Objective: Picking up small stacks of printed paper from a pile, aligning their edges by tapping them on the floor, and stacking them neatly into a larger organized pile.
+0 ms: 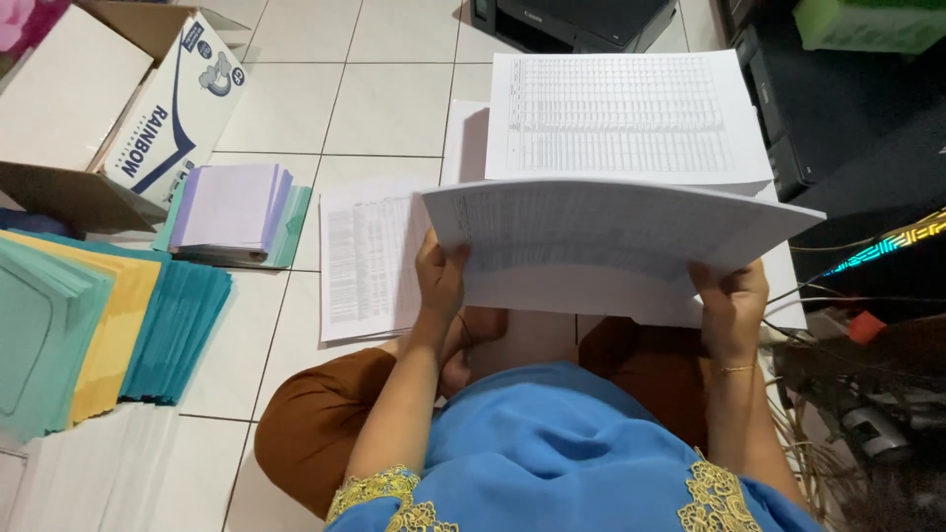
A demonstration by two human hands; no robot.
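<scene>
Tiled floor point(384, 108) fills most of the frame, person sits on it, seen from above, blue top and brown trousers at bottom centre. Open cardboard box point(108, 99) at upper left, flaps out, lying tipped so its blue-printed side faces up. Fanned folders point(94, 315) at left edge, teal and yellow, spread overlapping, probably so single ones can be pulled easily. White paper pile point(108, 473) at lower left, partly cut off. Black printer point(581, 20) at top centre, only its front edge in view. Held sheaf point(611, 246) at centre: thick bundle of printed table sheets, lifted off the floor and tilted toward the camera, long edge level, likely gripped at both lower corners so the bundle stays squared. Behind it at upper centre, printed stack point(626, 118) lies flat on the floor, table side up, just beyond the sheaf. Another printed sheet pile point(365, 256) lies flat left of centre, just beside the left forearm. Purple folders point(236, 212) on a teal one, between box and sheet pile, neatly squared. Cables point(867, 296) and dark gear at right, blurred. Left hand point(440, 281) is closed on the sheaf's lower left corner, thumb on top, wrist bent up, forearm rising from lower centre. Right hand point(731, 305) clamps the lower right corner, fingers curled under, thumb on top, gold bracelet at wrist, forearm near vertical in frame.
</scene>
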